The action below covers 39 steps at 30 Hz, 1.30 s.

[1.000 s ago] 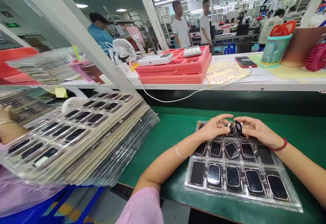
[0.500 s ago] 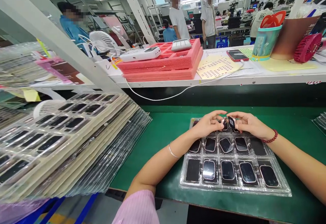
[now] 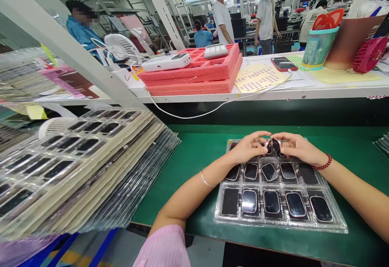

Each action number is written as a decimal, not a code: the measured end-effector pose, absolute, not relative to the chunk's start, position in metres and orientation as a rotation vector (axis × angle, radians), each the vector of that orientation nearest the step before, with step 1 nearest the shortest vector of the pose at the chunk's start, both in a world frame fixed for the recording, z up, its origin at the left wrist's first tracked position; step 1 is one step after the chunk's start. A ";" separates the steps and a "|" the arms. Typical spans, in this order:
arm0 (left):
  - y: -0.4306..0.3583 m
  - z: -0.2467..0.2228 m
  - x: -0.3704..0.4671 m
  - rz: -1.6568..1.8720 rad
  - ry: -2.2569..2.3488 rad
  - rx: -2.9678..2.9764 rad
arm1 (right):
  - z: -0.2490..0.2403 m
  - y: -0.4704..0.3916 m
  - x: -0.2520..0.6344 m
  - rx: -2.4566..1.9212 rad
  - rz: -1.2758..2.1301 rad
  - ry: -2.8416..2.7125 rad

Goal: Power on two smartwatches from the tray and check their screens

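A clear plastic tray [image 3: 338,218] lies on the green mat [image 3: 197,153] in front of me, its pockets filled with several small dark-screened watch bodies [image 3: 271,201]. Over the tray's far row, my left hand [image 3: 251,147] and my right hand [image 3: 296,147] meet fingertip to fingertip. My right hand pinches one small dark watch body [image 3: 276,144], tilted up on edge. My left hand's fingers grip a second small piece [image 3: 268,147] right beside it, partly hidden by the fingers.
A tall slanted stack of filled trays [image 3: 75,165] stands at the left. Behind the mat, a white shelf [image 3: 273,93] carries pink foam trays [image 3: 197,72], a phone [image 3: 282,63] on a white cable, a teal cup [image 3: 317,48] and a pink fan [image 3: 369,54]. People stand further back.
The view swung left and down a second ago, then steadied. My hands stay together over the tray's far row; the watch body in my right hand has tilted slightly.
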<state>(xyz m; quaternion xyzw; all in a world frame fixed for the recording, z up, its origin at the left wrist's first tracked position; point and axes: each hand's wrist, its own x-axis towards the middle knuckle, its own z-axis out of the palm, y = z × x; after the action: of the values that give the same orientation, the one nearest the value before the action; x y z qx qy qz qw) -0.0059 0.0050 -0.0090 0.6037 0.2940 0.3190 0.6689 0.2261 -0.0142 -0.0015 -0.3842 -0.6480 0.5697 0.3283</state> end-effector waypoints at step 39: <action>0.004 -0.001 0.000 0.820 0.880 1.370 | -0.003 -0.012 0.222 -1.059 1.437 -1.621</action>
<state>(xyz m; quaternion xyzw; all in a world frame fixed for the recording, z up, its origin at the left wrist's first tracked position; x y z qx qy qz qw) 0.0002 0.0036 -0.0012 0.5941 0.3816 0.3555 0.6125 0.2221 -0.0123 -0.0033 -0.4100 -0.6280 0.5568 0.3570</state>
